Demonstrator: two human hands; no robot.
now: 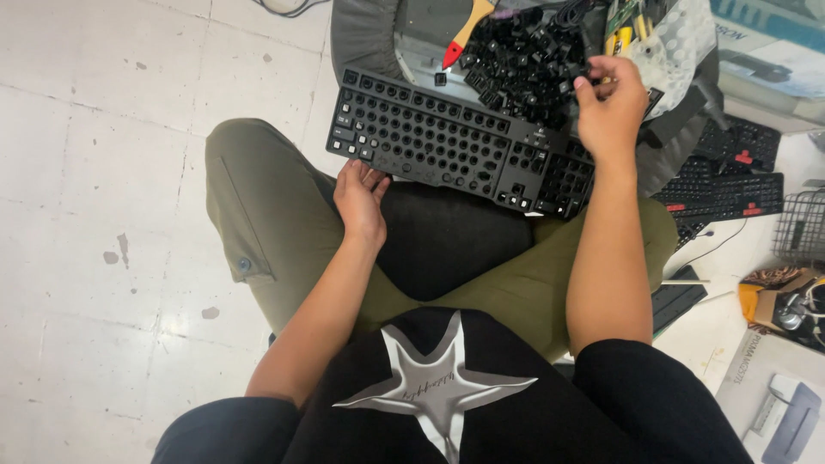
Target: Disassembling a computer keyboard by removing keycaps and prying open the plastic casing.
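Keyboard frame (455, 146): across the lap, near edge on the knees.
Left hand (361, 202): at the frame's near-left edge — touching it.
Loose keycaps (520, 69): heaped just beyond the frame, far side.
Right hand (610, 107): over the heap's right edge.
Brush (467, 33): far, left of the heap.
Other keyboards (730, 185): floor, right of the frame.
Wire basket (801, 225): far right edge.

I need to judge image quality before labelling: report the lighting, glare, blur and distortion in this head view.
Head view: even, soft light, faint shadows under the keyboard; mild sheen on the white floor tiles, no harsh glare; right hand over the pile of black keycaps slightly soft; left hand sharp; wide-angle stretch toward the edges.
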